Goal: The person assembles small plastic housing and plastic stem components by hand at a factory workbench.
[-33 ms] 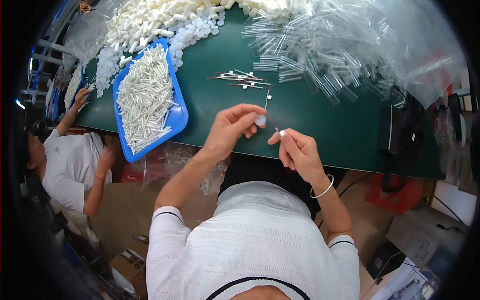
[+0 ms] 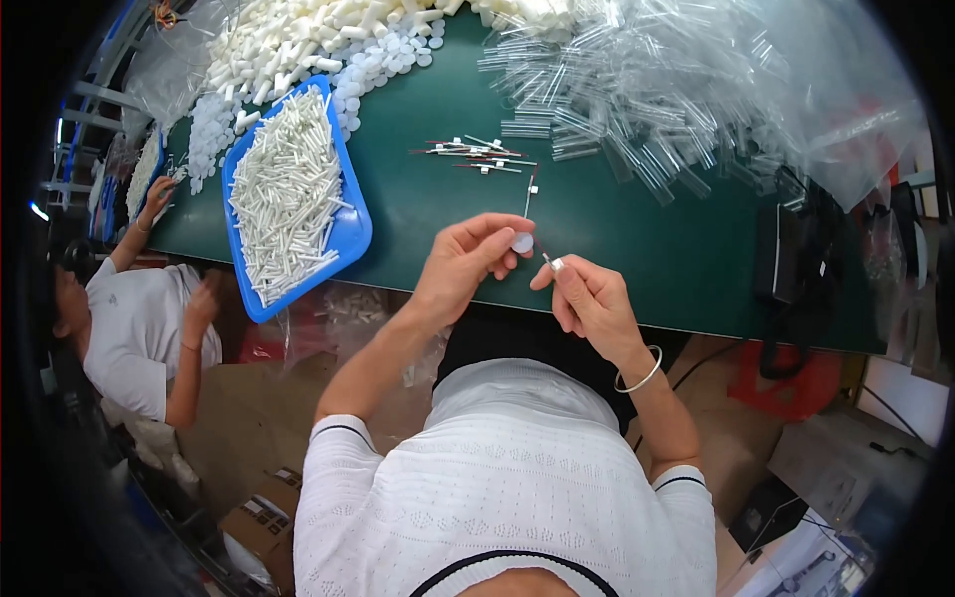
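So, both hands are over the near edge of a green table [image 2: 637, 264], and they're busy with tiny stuff. The left hand [image 2: 466, 261] has a round white disc [image 2: 522, 242] pinched between thumb and fingertips. The right hand [image 2: 589, 301] has thumb and finger closed on a thin stick [image 2: 548, 259] that points toward the disc; can't tell if the two touch. Just beyond the left hand there's a loose stick [image 2: 529, 199], near a small heap of similar sticks [image 2: 477, 152]. Blue tray [image 2: 352, 237] of short white tubes [image 2: 288, 189] to the left, clear tubes [image 2: 587, 109] piled up far right.
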Demonstrator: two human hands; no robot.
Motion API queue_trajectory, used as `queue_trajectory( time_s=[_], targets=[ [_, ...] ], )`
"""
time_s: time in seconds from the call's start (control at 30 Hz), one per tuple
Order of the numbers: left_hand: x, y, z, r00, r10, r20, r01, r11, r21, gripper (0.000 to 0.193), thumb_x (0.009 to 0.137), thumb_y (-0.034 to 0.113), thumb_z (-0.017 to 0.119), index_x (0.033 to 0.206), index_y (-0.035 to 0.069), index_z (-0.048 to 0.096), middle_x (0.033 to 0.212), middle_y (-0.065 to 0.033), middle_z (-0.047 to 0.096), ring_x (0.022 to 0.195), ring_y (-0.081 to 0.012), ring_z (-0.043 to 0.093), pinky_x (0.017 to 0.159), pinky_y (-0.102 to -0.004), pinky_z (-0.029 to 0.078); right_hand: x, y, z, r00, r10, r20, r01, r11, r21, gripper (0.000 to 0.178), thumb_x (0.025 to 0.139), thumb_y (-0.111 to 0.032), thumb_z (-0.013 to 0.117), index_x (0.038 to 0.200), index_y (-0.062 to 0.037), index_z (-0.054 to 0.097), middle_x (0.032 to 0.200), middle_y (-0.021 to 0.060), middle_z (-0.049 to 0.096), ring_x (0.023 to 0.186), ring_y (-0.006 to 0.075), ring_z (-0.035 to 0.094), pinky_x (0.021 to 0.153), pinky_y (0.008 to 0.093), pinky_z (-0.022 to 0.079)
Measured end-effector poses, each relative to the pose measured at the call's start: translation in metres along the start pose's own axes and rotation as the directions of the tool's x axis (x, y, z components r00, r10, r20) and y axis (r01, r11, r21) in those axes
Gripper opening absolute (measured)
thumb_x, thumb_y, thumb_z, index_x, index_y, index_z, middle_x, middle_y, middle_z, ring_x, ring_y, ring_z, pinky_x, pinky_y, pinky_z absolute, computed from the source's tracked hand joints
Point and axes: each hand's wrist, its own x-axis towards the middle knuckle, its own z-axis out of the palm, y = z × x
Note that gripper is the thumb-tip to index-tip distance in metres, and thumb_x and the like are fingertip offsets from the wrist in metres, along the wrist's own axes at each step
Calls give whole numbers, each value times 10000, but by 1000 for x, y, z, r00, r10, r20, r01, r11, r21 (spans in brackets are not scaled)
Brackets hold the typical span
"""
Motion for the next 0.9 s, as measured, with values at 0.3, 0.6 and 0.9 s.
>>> queue_trajectory(
  time_s=[0.3,0.6,0.9],
  targets=[
    [-7,-18,4,985,-146,94,166,951,-261,295,959,186,593,1197,13,570,996,-79,665,779,-74,565,703,-212,476,-19,16,3,938,-322,-127,245,876,-416,332,1016,-199,467,796,-2,619,479,-18,426,419,44,398,407,229,295],
    [-12,-22,12,985,-115,128,156,910,-385,279,967,156,576,1191,-10,575,1005,-56,632,846,-78,542,753,-220,466,-23,15,2,930,-340,-138,248,861,-445,283,990,-143,497,786,11,619,484,5,426,417,69,400,411,251,313],
    [-21,-22,15,988,-79,130,102,979,-179,280,916,124,648,1171,15,610,993,-14,644,838,-60,548,773,-205,463,-19,5,4,928,-361,-90,249,784,-569,224,965,-161,548,819,1,599,565,136,531,485,303,546,459,362,408]
  ],
)
